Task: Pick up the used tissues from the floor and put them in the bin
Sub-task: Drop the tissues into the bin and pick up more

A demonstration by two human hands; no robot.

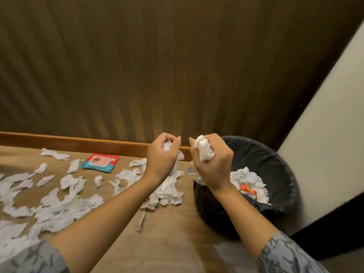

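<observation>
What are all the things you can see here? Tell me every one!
Loose tissues: too many to count, white, spread over the floor on the left and middle.
Wipes packet: one, red and blue, flat on the floor near the skirting board.
Bin: one, black with a black liner, on the floor at the right by the wall.
Tissues in the bin: a white heap, count unclear.
Orange wrapper: one, inside the bin among the tissues.
Skirting board: one, orange-brown wood, along the ribbed brown wall.
Left hand: closed on a long bunch of white tissue hanging down.
Right hand: closed on a white tissue wad, beside the bin's edge.
</observation>
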